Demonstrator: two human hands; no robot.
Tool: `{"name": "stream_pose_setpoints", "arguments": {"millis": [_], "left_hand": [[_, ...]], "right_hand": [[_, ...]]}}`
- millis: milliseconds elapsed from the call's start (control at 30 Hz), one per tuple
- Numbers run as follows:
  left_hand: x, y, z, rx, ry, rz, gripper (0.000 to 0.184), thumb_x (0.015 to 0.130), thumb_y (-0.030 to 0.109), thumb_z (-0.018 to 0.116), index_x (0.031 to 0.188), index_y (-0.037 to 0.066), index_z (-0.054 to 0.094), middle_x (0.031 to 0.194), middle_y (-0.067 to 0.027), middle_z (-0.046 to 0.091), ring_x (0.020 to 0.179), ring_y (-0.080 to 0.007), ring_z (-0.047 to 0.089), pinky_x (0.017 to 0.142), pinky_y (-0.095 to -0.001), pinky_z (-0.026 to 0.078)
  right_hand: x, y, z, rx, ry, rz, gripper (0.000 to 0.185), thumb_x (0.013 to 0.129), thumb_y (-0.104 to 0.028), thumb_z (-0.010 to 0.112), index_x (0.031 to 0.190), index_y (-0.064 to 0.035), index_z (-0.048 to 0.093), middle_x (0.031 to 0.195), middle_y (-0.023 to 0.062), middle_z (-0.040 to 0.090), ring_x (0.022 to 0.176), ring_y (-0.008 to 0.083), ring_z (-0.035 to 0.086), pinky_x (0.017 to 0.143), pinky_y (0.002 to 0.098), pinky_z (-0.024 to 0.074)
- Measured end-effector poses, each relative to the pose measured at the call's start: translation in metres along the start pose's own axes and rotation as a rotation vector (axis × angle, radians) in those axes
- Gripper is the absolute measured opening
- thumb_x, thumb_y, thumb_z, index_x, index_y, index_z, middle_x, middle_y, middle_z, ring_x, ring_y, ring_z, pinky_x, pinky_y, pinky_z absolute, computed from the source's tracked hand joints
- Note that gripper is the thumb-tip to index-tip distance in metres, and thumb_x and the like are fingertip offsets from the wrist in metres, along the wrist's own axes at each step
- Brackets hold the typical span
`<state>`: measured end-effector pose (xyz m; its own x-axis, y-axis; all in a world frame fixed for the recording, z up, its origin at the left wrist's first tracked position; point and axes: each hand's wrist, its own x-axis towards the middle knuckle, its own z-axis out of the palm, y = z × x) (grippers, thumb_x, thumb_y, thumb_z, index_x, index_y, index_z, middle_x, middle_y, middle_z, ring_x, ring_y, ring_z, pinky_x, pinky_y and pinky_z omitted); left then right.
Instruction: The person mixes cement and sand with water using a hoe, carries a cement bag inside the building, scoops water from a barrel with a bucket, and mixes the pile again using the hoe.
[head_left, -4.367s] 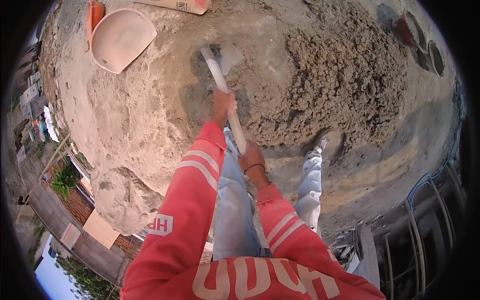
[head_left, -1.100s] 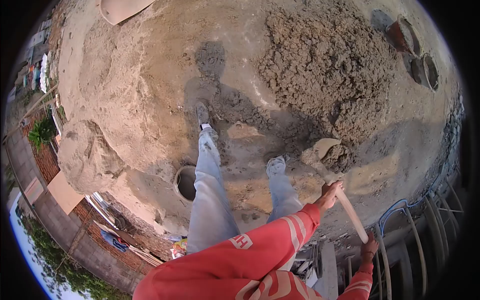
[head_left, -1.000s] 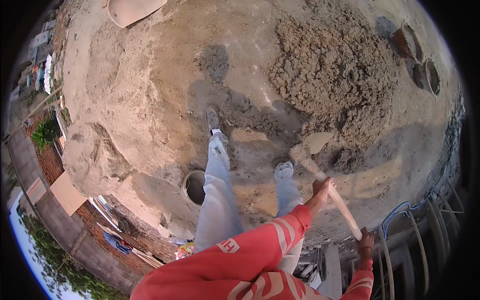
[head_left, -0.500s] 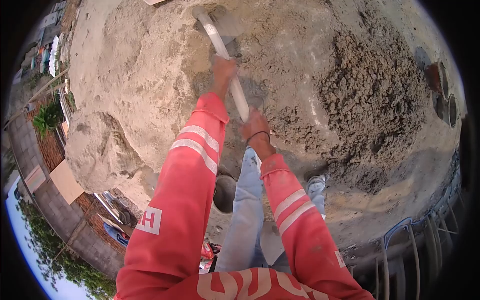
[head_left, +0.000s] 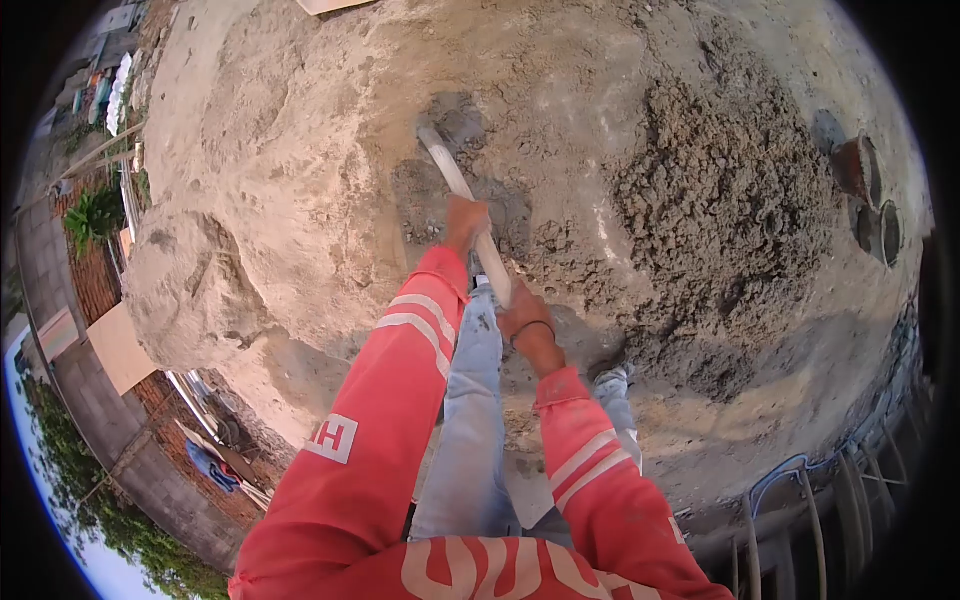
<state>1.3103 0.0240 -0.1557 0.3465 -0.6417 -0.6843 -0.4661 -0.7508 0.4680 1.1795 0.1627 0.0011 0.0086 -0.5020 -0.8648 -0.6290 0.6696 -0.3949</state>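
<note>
L hand (head_left: 466,222) has its grip wrapped round the pole (head_left: 448,166) midway, & R hand (head_left: 527,314) has its grip curled round the near end. The pole slants over the dirt (head_left: 320,130), left of the lumpy mud (head_left: 720,210), w/ 2 buckets (head_left: 855,170) on the mud's R.

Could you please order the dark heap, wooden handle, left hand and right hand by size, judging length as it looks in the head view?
1. Dark heap
2. Wooden handle
3. Left hand and right hand: too alike to rank.
</note>
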Motion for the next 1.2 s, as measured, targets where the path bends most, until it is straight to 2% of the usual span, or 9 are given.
{"name": "stream_pose_setpoints", "arguments": {"millis": [200,300,433,533,633,767,933,1067,1200], "left_hand": [[-0.118,-0.018,0.060,-0.128,-0.107,-0.093,0.033,0.078,0.007,0.060,0.098,-0.017,0.050,0.077,-0.0237,0.062,0.059,-0.0324,0.067,0.047,-0.0426,0.052],[-0.143,-0.070,0.137,-0.154,0.066,-0.141,0.033,0.078,0.006,0.059,0.097,-0.019,0.050,0.078,-0.0226,0.061,0.060,-0.0312,0.067,0.046,-0.0426,0.051],[-0.252,-0.065,0.207,-0.403,-0.062,-0.269,0.025,0.082,0.006,0.061,0.099,-0.008,0.049,0.078,-0.0160,0.059,0.057,-0.0247,0.060,0.047,-0.0419,0.049],[-0.322,-0.053,0.254,-1.129,-0.275,-0.485,0.010,0.087,0.008,0.063,0.090,0.004,0.054,0.070,-0.0038,0.051,0.056,-0.0167,0.052,0.050,-0.0330,0.046],[-0.390,-0.070,0.333,-1.229,-0.520,-0.798,0.020,0.083,0.014,0.070,0.091,0.007,0.054,0.071,-0.0031,0.049,0.059,-0.0178,0.051,0.056,-0.0351,0.047],[-0.550,-0.067,0.392,-1.113,-0.524,-1.059,0.023,0.078,0.013,0.075,0.089,0.005,0.056,0.072,-0.0036,0.051,0.059,-0.0192,0.053,0.058,-0.0369,0.050],[-0.534,-0.084,0.311,-1.100,-0.479,-1.034,0.019,0.080,0.012,0.073,0.084,0.007,0.055,0.068,-0.0015,0.049,0.055,-0.0172,0.051,0.057,-0.0364,0.049],[-0.363,-0.113,0.181,-1.222,-0.357,-0.699,0.017,0.086,0.007,0.066,0.082,0.008,0.050,0.068,-0.0012,0.045,0.056,-0.0151,0.047,0.053,-0.0339,0.045],[-0.176,-0.107,0.035,-0.984,-0.035,-0.328,0.012,0.091,0.008,0.060,0.091,0.005,0.049,0.069,-0.0023,0.048,0.055,-0.0145,0.049,0.048,-0.0309,0.045]], "right_hand": [[-0.039,0.126,-0.010,-0.069,-0.031,-0.054,0.047,0.077,-0.023,0.071,0.116,-0.0071,0.050,0.099,0.0234,0.067,0.096,0.0421,0.064,0.083,0.0493,0.0521],[-0.069,0.197,-0.048,-0.173,-0.096,-0.062,0.045,0.077,-0.023,0.071,0.115,-0.0088,0.051,0.099,0.0215,0.067,0.096,0.0407,0.065,0.082,0.0500,0.0524],[-0.128,0.294,-0.100,-0.278,-0.037,-0.112,0.039,0.077,-0.021,0.070,0.108,-0.0075,0.052,0.093,0.0220,0.068,0.092,0.0428,0.065,0.080,0.0518,0.0522],[-0.210,0.380,-0.135,-0.240,0.063,-0.100,0.035,0.076,-0.018,0.070,0.102,-0.0055,0.050,0.081,0.0248,0.065,0.080,0.0472,0.062,0.072,0.0544,0.0507],[-0.326,0.481,-0.167,-0.306,0.133,0.052,0.036,0.071,-0.012,0.071,0.100,-0.0082,0.050,0.077,0.0241,0.064,0.077,0.0474,0.062,0.066,0.0544,0.0495],[-0.431,0.575,-0.203,-0.666,0.175,0.414,0.036,0.068,-0.014,0.074,0.097,-0.0121,0.053,0.077,0.0178,0.067,0.076,0.0430,0.065,0.066,0.0547,0.0505],[-0.445,0.560,-0.168,-0.647,0.054,0.286,0.038,0.068,-0.012,0.073,0.100,-0.0113,0.052,0.079,0.0173,0.067,0.077,0.0415,0.065,0.068,0.0536,0.0499],[-0.305,0.392,-0.073,-0.386,0.028,0.054,0.037,0.068,-0.009,0.072,0.099,-0.0092,0.051,0.079,0.0184,0.066,0.077,0.0412,0.065,0.068,0.0514,0.0506],[-0.151,0.219,0.027,-0.282,0.015,-0.117,0.041,0.070,-0.012,0.072,0.104,-0.0083,0.050,0.082,0.0213,0.067,0.080,0.0431,0.065,0.070,0.0527,0.0516]]}}
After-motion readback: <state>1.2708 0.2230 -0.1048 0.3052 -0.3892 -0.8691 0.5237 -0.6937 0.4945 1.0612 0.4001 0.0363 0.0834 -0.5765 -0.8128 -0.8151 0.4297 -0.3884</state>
